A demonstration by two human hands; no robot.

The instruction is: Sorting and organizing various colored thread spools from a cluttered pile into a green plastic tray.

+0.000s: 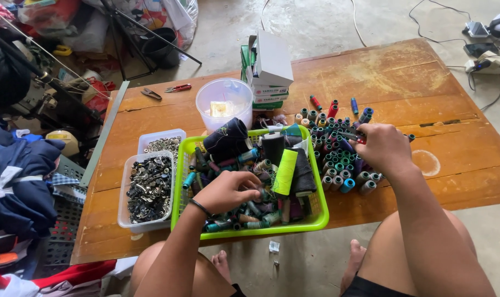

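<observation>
Left hand [225,191] is down inside the green basket [318,219], fingers curled into the loose thread spools [250,212] there; whether it actually pinches one, cannot tell. Right hand [383,147] sits just right of the basket over the standing cluster of small spools [338,157] on the wooden table [404,82], fingers closed on a red-tipped spool [360,138] at the cluster's top. Two clear trays of metal parts [149,187] touch the basket's left side; round clear tub [224,103] and stacked boxes [269,69] sit just behind the basket.
</observation>
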